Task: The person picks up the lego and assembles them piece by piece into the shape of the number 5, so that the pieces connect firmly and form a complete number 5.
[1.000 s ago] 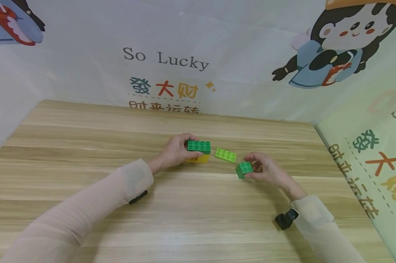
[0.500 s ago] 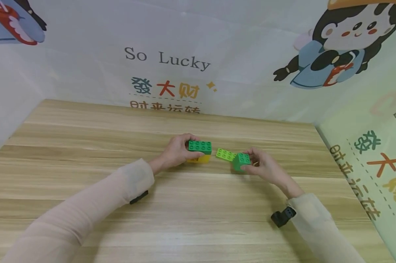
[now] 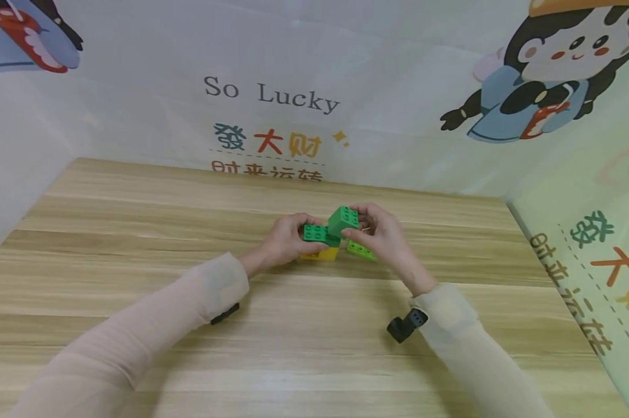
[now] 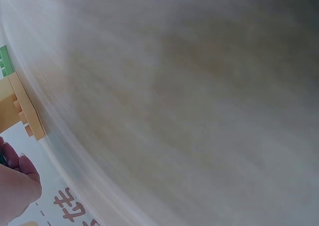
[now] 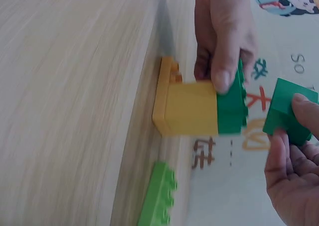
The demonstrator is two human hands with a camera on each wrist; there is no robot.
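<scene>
My left hand (image 3: 285,239) grips the long dark green toy brick (image 3: 312,232) at its left end, thumb along the near side. That brick sits on a yellow brick (image 5: 192,108), which rises from a thin yellow plate (image 5: 161,101) at the table surface. Between thumb and fingers, my right hand (image 3: 385,232) pinches a smaller green brick (image 3: 342,219). It is tilted and raised just over the right end of the long brick; the right wrist view shows a gap between the two. A flat lime green brick (image 3: 361,251) lies right of the stack, partly hidden under my right hand.
The wood-grain table (image 3: 293,337) reaches back to a printed white cloth wall (image 3: 387,116), with another cloth side at the right. A small black camera (image 3: 405,325) is strapped at my right wrist, near the table.
My right hand has carried the smaller green brick up and left, from beside the lime green brick to above the long green one. My left hand keeps its grip on the stack.
</scene>
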